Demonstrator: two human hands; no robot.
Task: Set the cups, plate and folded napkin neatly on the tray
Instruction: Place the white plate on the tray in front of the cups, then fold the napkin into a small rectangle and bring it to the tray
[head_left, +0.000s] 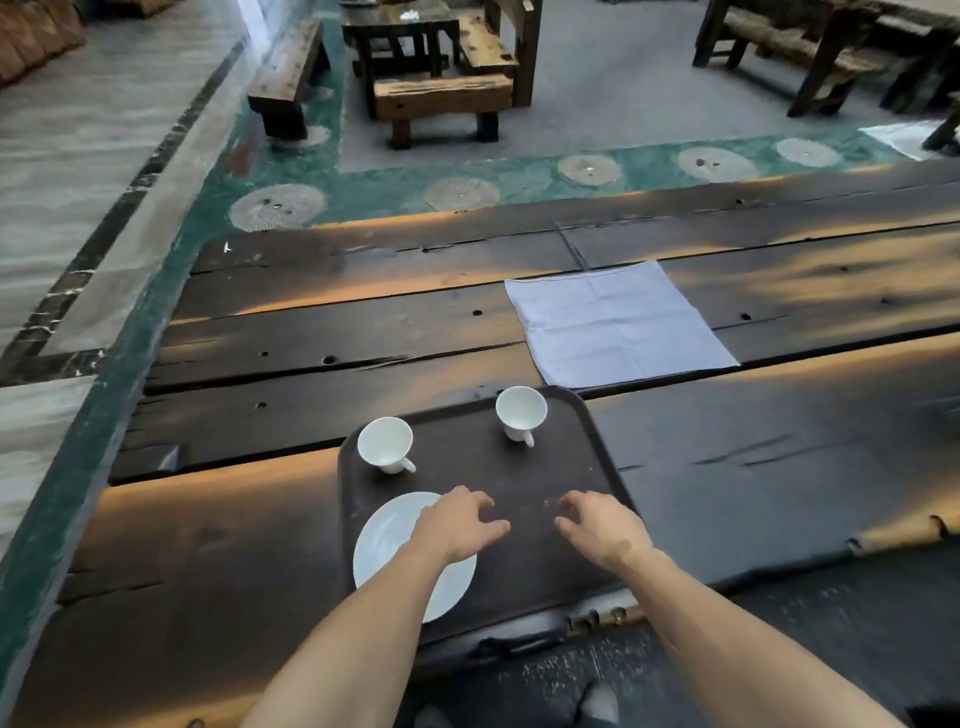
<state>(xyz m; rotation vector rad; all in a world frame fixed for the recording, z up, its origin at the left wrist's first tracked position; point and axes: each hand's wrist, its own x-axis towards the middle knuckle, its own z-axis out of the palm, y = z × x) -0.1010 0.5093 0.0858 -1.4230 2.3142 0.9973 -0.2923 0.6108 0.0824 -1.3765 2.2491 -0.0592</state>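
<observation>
A dark brown tray (571, 467) lies on the wooden table near its front edge. Two white cups stand upright on it: one (385, 444) at the far left corner, the other (521, 413) at the far right. A white plate (387, 540) rests on the tray's near left part, half hidden by my left forearm. My left hand (460, 522) hovers over the plate's right edge, fingers spread and holding nothing. My right hand (602, 527) hovers over the tray's bare middle, fingers curled apart, holding nothing. A white napkin (618, 322) lies spread flat on the table beyond the tray.
The table (260, 545) is made of rough dark planks with cracks and holes. Its left edge drops to a green-bordered floor. Wooden benches and small tables (441, 73) stand farther back. My shoes show below the table's near edge.
</observation>
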